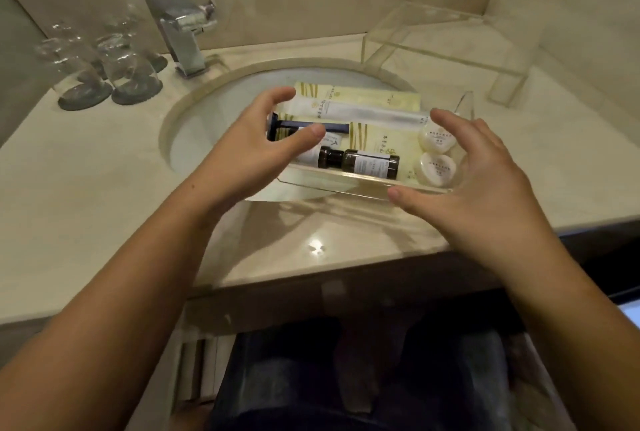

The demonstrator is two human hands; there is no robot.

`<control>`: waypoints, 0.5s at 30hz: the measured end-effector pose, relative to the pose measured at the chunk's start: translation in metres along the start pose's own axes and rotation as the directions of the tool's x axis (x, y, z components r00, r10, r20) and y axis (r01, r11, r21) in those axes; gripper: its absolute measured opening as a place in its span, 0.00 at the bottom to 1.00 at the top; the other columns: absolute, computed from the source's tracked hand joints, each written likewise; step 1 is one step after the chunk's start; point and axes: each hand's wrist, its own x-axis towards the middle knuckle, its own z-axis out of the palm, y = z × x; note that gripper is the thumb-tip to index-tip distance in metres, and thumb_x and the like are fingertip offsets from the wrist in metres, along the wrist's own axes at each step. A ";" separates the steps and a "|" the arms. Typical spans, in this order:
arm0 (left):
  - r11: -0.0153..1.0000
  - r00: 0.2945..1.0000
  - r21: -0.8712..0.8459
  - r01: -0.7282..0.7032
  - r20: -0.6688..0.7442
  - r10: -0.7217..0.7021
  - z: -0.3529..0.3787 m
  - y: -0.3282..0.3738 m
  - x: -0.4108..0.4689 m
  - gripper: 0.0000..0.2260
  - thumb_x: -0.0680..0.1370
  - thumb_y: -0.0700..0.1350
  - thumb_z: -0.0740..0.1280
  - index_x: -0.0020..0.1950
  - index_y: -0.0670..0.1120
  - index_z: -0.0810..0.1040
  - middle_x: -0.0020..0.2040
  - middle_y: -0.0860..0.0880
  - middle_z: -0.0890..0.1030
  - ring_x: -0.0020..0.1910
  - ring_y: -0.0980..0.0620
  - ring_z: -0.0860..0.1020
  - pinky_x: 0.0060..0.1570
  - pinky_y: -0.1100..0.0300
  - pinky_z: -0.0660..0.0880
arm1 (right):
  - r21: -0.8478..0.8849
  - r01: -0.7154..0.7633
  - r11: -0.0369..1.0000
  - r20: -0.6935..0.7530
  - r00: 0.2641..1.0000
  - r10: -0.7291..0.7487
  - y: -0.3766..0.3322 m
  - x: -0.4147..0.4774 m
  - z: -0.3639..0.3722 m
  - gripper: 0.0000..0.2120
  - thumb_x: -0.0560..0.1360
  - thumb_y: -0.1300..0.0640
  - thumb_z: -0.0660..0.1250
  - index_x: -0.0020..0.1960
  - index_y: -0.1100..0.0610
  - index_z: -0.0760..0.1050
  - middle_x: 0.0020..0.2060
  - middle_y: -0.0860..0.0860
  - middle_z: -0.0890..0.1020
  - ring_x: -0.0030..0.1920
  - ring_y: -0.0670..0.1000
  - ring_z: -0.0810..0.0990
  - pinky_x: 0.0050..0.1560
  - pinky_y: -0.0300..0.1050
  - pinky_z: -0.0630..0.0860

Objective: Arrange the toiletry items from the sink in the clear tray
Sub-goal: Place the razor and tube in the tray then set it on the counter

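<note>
The clear tray [346, 185] rests across the front right of the sink [207, 140]. Inside lie pale yellow packets [370, 101], a white tube [363, 115], a dark blue razor [332, 126], two small dark bottles [370, 163] and two round white soaps [437, 140]. My left hand [263, 150] hovers at the tray's left end, fingers spread and curved, its thumb over the razor. My right hand [485, 181] hovers at the tray's right end, fingers apart, thumb near the front wall. Neither hand clearly grips the tray.
A chrome faucet [183, 32] stands behind the sink at the left. Upturned glasses [104, 67] sit on dark coasters at far left. A clear acrylic riser [450, 46] stands at the back right. The beige counter edge [311, 278] runs in front.
</note>
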 end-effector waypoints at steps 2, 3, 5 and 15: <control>1.000 0.999 -0.018 -0.004 0.047 0.005 0.012 0.005 0.026 0.30 0.77 0.61 0.70 0.78 0.58 0.66 0.75 0.58 0.70 0.67 0.59 0.70 0.50 0.69 0.69 | 0.016 -0.009 1.000 -0.040 0.999 0.010 0.009 0.014 -0.003 0.46 0.63 0.45 0.81 0.76 0.38 0.64 0.79 0.49 0.63 0.74 0.45 0.66 0.70 0.38 0.63; 0.999 0.998 -0.033 -0.005 0.066 0.007 0.018 0.007 0.037 0.31 0.77 0.60 0.71 0.78 0.58 0.66 0.74 0.57 0.70 0.67 0.58 0.71 0.49 0.68 0.70 | 0.024 -0.013 1.000 -0.061 0.998 0.014 0.014 0.020 -0.004 0.45 0.63 0.45 0.81 0.76 0.39 0.64 0.77 0.49 0.65 0.70 0.44 0.69 0.68 0.36 0.66; 0.998 0.996 -0.055 -0.015 0.092 0.020 0.028 0.010 0.058 0.31 0.77 0.59 0.72 0.78 0.57 0.67 0.71 0.58 0.71 0.68 0.56 0.72 0.53 0.62 0.72 | 0.031 -0.019 0.999 -0.099 0.995 0.022 0.024 0.032 -0.004 0.45 0.63 0.46 0.81 0.76 0.42 0.66 0.75 0.48 0.68 0.62 0.39 0.69 0.57 0.20 0.63; 0.998 0.986 -0.055 -0.030 0.162 0.038 0.059 0.015 0.123 0.29 0.77 0.60 0.71 0.76 0.58 0.69 0.72 0.55 0.71 0.61 0.59 0.72 0.53 0.60 0.70 | 0.100 -0.071 0.992 -0.193 0.977 0.090 0.058 0.067 0.003 0.43 0.64 0.47 0.82 0.75 0.44 0.68 0.74 0.48 0.68 0.62 0.39 0.72 0.47 0.12 0.60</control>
